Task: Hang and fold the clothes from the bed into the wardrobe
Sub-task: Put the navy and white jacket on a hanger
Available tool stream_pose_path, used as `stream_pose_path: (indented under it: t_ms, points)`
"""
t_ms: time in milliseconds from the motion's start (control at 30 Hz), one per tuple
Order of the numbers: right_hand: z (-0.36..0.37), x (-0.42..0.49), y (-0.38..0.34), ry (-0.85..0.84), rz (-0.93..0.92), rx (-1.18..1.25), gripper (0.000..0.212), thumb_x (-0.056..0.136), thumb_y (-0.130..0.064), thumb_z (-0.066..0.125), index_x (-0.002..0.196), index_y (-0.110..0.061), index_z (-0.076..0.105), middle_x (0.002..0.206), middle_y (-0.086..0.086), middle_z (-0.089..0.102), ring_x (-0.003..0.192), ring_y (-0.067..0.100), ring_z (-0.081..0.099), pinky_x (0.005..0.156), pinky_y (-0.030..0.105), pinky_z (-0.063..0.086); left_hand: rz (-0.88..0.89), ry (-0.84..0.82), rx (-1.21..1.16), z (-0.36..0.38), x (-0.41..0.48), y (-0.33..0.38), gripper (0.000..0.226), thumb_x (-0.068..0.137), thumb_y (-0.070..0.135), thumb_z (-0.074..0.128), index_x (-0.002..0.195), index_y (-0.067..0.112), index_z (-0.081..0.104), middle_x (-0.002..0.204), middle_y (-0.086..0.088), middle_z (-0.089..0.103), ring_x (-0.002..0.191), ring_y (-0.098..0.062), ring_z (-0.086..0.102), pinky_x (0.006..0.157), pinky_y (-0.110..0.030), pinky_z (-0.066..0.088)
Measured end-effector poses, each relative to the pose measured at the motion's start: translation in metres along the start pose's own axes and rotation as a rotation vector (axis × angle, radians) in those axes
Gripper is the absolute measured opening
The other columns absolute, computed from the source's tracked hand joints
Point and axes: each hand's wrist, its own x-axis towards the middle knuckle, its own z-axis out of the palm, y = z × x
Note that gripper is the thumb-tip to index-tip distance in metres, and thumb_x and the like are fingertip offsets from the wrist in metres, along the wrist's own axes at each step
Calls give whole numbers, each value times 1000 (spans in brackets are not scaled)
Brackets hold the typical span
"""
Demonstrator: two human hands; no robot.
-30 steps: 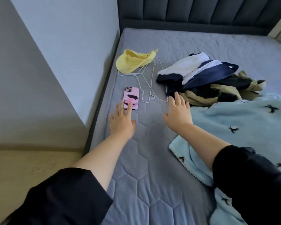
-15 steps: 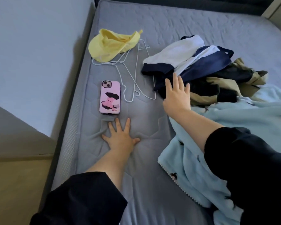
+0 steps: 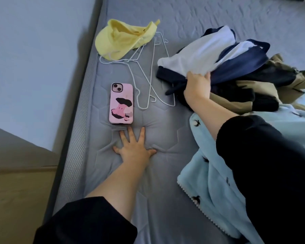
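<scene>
A heap of clothes lies on the grey mattress (image 3: 165,173): a white and navy garment (image 3: 209,51) on top, dark and tan pieces (image 3: 280,81) beneath it. My right hand (image 3: 195,88) grips the near edge of the white and navy garment, fingers curled into the cloth. My left hand (image 3: 134,148) presses flat on the mattress with fingers spread, just below a pink phone (image 3: 121,103). Several white wire hangers (image 3: 151,73) lie between the phone and the heap. A yellow garment (image 3: 123,39) covers the hangers' far ends.
A light blue fleece blanket with dark bird prints (image 3: 218,191) spreads over the bed's right side, under my right arm. The mattress's left edge (image 3: 77,138) runs beside a pale wall (image 3: 33,59) and a wooden floor (image 3: 16,199).
My right hand reached forward from above the blanket's edge and closed on the white and navy garment. My left hand stayed pressed flat on the mattress. The view moved closer to the bed.
</scene>
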Motion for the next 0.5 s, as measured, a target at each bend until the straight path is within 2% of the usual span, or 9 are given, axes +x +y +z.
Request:
stream_pose_path:
  t_ms: [33, 67, 133, 200, 267, 367, 500]
  points:
    - [0, -7, -6, -15, 42, 119, 25, 86, -6, 48, 110, -9, 55, 106, 16, 63, 105, 36, 55, 97, 38, 37, 3, -6, 4, -1, 0, 0, 90, 83, 77, 31, 144, 42, -23, 157, -3, -23, 144, -33, -17, 104, -67, 22]
    - [2, -17, -12, -44, 73, 231, 24, 87, -9, 49, 110, -10, 55, 105, 17, 64, 101, 36, 57, 84, 34, 38, 9, -10, -1, -2, 0, 0, 90, 83, 77, 32, 145, 42, -23, 157, -3, -23, 144, -33, -16, 103, -66, 23]
    - [14, -50, -22, -146, 104, 364, 22, 89, -13, 51, 110, -9, 56, 106, 17, 64, 100, 36, 59, 74, 32, 37, 32, -25, -34, -5, 1, -6, 90, 82, 78, 34, 145, 44, -21, 157, -1, -24, 145, -31, -16, 104, -65, 23]
    - [24, -90, -27, -225, 173, 465, 20, 88, -12, 51, 108, -7, 56, 108, 17, 63, 101, 38, 58, 77, 34, 41, 92, -42, -77, -9, 1, -18, 89, 82, 76, 37, 145, 44, -18, 158, 1, -23, 145, -29, -17, 109, -60, 23]
    - [27, -117, -30, -234, 248, 562, 18, 87, -9, 51, 104, -7, 57, 106, 17, 64, 99, 38, 58, 78, 35, 43, 174, -34, -126, -11, -4, -35, 86, 86, 72, 37, 147, 42, -16, 158, 2, -21, 146, -25, -16, 113, -53, 20]
    - [17, -130, -38, -263, 231, 590, 5, 86, -11, 52, 91, -11, 53, 102, 17, 64, 96, 38, 58, 75, 33, 41, 251, 22, -157, -6, -19, -55, 83, 90, 65, 37, 150, 34, -12, 160, 2, -16, 147, -19, -14, 117, -44, 11]
    - [3, -159, -53, -304, 200, 602, 3, 87, -13, 53, 90, -12, 53, 99, 16, 63, 94, 37, 57, 70, 32, 39, 281, 103, -143, 13, -52, -73, 80, 93, 61, 36, 152, 29, -8, 160, 0, -12, 147, -17, -11, 118, -36, -1]
